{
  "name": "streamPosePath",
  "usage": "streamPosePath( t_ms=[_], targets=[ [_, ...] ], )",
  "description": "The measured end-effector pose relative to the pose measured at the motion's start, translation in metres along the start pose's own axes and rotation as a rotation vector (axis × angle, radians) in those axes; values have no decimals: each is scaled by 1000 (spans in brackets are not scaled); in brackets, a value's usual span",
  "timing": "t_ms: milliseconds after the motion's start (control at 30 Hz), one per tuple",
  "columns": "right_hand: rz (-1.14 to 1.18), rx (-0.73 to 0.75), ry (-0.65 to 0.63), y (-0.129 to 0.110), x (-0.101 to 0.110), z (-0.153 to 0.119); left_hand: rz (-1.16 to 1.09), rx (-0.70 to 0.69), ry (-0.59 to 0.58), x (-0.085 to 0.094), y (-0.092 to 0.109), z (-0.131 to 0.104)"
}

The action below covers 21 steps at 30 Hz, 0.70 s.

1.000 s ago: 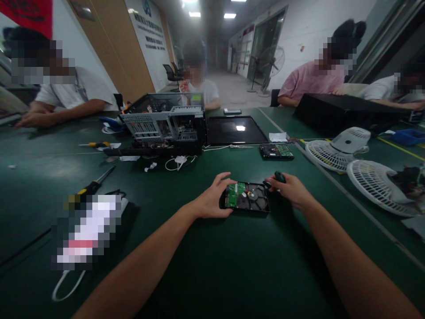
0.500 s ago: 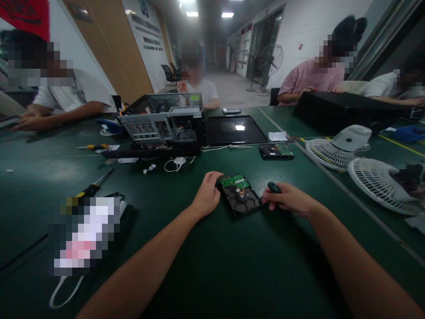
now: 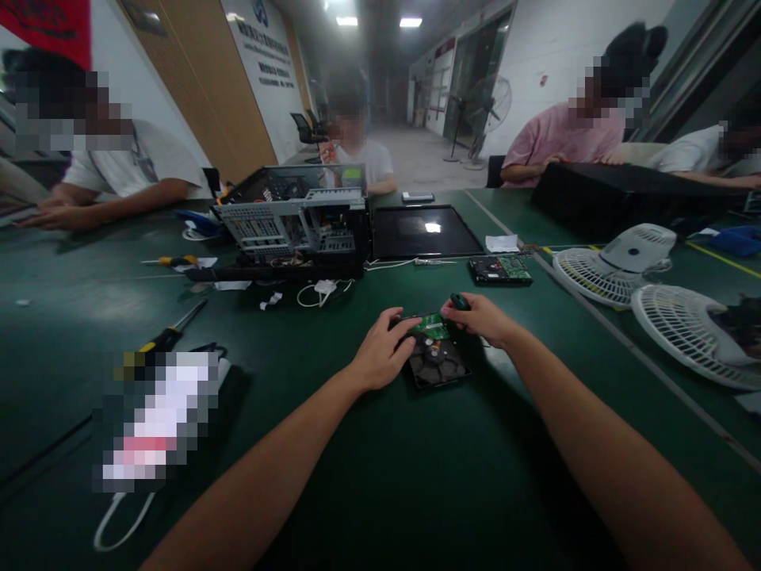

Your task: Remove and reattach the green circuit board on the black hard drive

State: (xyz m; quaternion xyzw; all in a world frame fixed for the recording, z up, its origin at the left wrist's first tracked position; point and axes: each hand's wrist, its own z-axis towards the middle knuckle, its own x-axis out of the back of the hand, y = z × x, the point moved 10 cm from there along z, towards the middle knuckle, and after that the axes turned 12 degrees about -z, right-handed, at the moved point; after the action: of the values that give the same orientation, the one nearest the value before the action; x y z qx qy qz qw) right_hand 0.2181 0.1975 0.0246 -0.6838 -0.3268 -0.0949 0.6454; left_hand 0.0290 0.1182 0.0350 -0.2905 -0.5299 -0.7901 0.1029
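A hard drive (image 3: pixel 438 365) lies on the green table with its green circuit board (image 3: pixel 437 327) facing up. My left hand (image 3: pixel 384 349) grips its left side, with the index finger and thumb reaching over the top. At the drive's far right corner, my right hand (image 3: pixel 484 319) is closed around a screwdriver (image 3: pixel 460 301) with a dark green handle. The screwdriver's tip is hidden by the fingers.
An opened computer case (image 3: pixel 297 226) and a black panel (image 3: pixel 425 231) stand farther back. A second hard drive (image 3: pixel 501 270) lies right of them. White fan parts (image 3: pixel 683 333) sit at right; a yellow-black screwdriver (image 3: pixel 160 341) lies at left. Several people sit around the table.
My right hand has moved from the drive's near right corner up to its far right corner. My left hand has slid farther over the drive, which has turned slightly.
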Motion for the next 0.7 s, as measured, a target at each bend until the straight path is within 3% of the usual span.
streamPosePath(
  t_ms=[233,700],
  targets=[
    [1,16,-32,-1,-12,2,132,-10,-104,-7,5,1],
    [-17,33,13,8,-13,7,155,-9,-141,-9,5,2]
  ],
)
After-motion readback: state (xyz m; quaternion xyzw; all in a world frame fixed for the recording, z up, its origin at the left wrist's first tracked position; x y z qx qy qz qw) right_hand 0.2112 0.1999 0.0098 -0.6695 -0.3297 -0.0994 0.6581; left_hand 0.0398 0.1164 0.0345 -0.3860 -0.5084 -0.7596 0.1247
